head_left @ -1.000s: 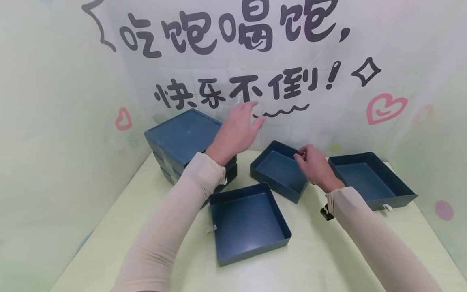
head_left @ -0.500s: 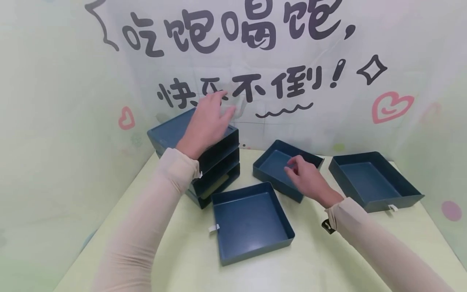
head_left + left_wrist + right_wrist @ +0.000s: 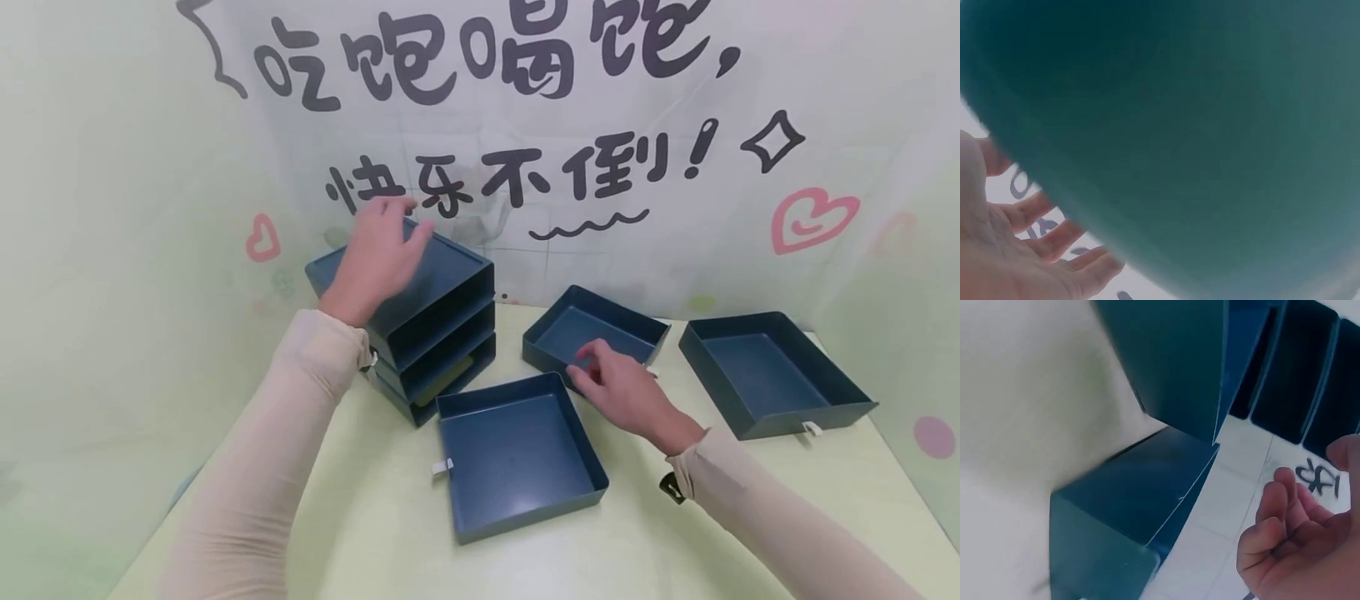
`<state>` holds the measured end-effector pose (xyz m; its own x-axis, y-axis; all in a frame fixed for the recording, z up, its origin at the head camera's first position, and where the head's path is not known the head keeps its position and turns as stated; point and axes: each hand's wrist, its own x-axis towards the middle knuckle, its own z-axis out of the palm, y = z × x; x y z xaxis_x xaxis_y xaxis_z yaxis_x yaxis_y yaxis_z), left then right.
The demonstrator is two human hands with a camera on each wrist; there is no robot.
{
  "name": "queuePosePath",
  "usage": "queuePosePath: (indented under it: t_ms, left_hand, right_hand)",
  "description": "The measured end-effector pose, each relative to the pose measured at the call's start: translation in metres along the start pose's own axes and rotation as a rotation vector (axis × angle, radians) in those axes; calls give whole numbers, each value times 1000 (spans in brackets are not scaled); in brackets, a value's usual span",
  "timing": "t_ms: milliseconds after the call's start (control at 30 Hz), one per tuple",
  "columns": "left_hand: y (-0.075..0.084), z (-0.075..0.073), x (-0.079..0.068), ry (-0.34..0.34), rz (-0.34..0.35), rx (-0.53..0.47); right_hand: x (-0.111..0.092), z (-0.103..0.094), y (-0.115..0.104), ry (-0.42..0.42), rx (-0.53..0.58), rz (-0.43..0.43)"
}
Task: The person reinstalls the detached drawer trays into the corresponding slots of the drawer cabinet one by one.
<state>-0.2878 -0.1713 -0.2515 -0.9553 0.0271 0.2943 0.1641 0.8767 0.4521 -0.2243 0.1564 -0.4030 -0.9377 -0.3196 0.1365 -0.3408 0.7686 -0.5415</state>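
A dark blue desktop drawer unit [image 3: 450, 271] stands at the back left, its several slots facing right and front. My left hand [image 3: 378, 258] is over its top, fingers relaxed and holding nothing; whether it touches the top cannot be told. The unit's blurred surface [image 3: 1197, 137] fills most of the left wrist view, beside the loosely spread fingers. My right hand [image 3: 626, 387] hovers with bent, relaxed fingers and nothing in them, in front of a pulled-out drawer [image 3: 573, 329]. Another loose drawer [image 3: 517, 454] lies nearest me, with a white tab on its left side.
A third loose drawer [image 3: 765, 367] lies at the right, a white tab on its front. All sit on a pale green table [image 3: 405, 517]. A white printed cloth [image 3: 517, 242] hangs close behind, with side walls left and right.
My left hand has moved left from beyond the unit's right side to above its top. My right hand has left the middle drawer's far rim and come down toward me.
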Motion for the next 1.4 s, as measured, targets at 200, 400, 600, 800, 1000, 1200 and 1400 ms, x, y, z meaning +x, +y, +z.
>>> queuePosePath:
  t_ms: [200,400,600,800,1000,1200,1400]
  left_hand:
    - [-19,-10,-1,3,-47,-39]
    - [-32,-14,-3,-1,-105,-56]
    - [-51,-15,0,8,-130,-75]
    - [-70,-16,0,-2,-207,-94]
    - [-85,-11,-1,-14,-265,-97]
    - [-95,-7,-3,6,-295,-89]
    - [-101,-4,-4,21,-313,-104]
  right_hand:
    - [-8,9,-17,-23,-43,-72]
    - [-16,16,-36,-60,-85,-170]
    - [-28,23,-51,-76,-152,-284]
    - [-39,33,-65,-128,-140,-372]
    - [-47,43,-77,-221,-95,-378]
    - [-53,57,-84,-308,52,-354]
    - [-60,68,-92,-336,277,-356]
